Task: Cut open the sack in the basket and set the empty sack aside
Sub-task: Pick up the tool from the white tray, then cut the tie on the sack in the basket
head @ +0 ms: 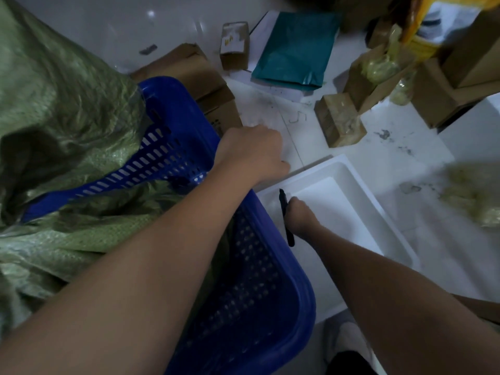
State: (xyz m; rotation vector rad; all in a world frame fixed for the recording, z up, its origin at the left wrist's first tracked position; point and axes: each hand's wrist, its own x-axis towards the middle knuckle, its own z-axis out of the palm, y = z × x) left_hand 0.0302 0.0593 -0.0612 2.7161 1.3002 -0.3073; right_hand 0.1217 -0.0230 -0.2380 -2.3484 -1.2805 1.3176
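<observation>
A green woven sack (62, 125) lies crumpled in and over the blue perforated basket (254, 288), spilling out to the left. My left hand (251, 155) reaches across the basket and its fingers close over the basket's far right rim. My right hand (300, 215) is lower right, over a white tray, shut on a slim black cutter (286, 217) that points away from me. The cutter's blade is not visible.
A white plastic tray (359, 185) sits on the floor right of the basket. Cardboard boxes (205, 85) stand behind the basket, with more boxes (341, 120) and a teal bag (295, 50) further back. A pile of yellowish packets (473, 193) lies at right.
</observation>
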